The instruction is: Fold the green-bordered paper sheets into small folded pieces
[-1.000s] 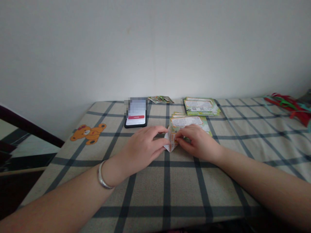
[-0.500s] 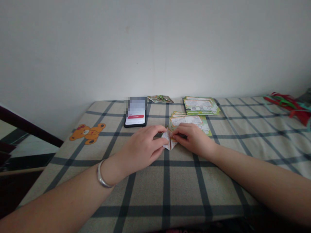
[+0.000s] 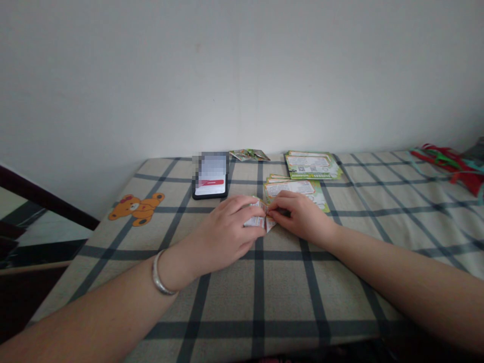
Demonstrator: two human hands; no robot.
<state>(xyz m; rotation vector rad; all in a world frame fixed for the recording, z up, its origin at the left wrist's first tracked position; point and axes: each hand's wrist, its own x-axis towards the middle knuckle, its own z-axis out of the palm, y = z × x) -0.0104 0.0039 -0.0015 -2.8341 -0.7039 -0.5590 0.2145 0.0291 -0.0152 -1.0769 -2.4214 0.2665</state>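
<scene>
Between my two hands, low over the checked cloth, is a small folded piece of printed paper (image 3: 256, 221), white with orange and green print. My left hand (image 3: 230, 229), with a silver bangle at the wrist, curls its fingers around the paper's left side. The fingertips of my right hand (image 3: 298, 214) pinch its right side; the thumb is partly covered. Just behind the right hand lies a fanned stack of green-and-white printed cards (image 3: 289, 187). A second card stack (image 3: 312, 164) lies beyond it, near the wall.
A phone (image 3: 210, 176) with a lit screen lies left of centre. Folded printed paper (image 3: 249, 154) rests by the wall. A bear cutout (image 3: 136, 208) is at the left, and red and green fabric (image 3: 449, 164) at the far right. The tablecloth (image 3: 227, 307) wrinkles at right.
The fingers of my left hand have come closer around the paper, and its left part now lies flatter and spreads further left under them. My right hand has hardly moved.
</scene>
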